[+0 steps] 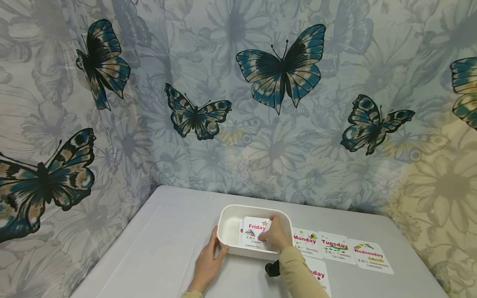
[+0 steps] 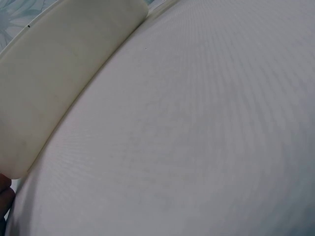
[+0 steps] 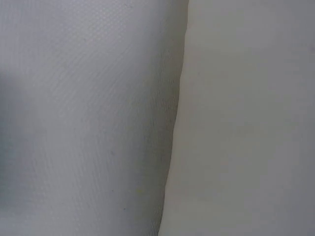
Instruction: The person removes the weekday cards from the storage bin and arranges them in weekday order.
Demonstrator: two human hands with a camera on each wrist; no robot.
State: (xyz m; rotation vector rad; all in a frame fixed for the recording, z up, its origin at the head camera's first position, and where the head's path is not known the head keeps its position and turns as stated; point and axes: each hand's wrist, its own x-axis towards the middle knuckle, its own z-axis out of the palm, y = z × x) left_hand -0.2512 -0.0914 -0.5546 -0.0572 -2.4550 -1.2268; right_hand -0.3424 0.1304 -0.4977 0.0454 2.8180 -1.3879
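A white plastic bin (image 1: pixel 231 213) stands on the table, and its pale side wall (image 2: pixel 64 69) fills the upper left of the left wrist view. My left hand (image 1: pixel 206 265) rests against the bin's left front corner, fingers along the left side and thumb at the front. Reaching into the bin, my right hand (image 1: pixel 276 236) pinches the Friday card (image 1: pixel 251 232) near its right side, thumb on the printed face. Another card (image 1: pixel 240 231) lies behind it, mostly covered. The right wrist view shows only the bin's wall (image 3: pixel 241 123) and the tablecloth.
Right of the bin, a Monday card (image 1: pixel 305 242), a Tuesday card (image 1: pixel 336 247) and a Wednesday card (image 1: pixel 369 255) lie in a row. Below them is a card ending in "sday" (image 1: pixel 318 273), partly covered by the right sleeve (image 1: pixel 298 269). A butterfly-print curtain hangs behind the white-covered table (image 1: pixel 149 248).
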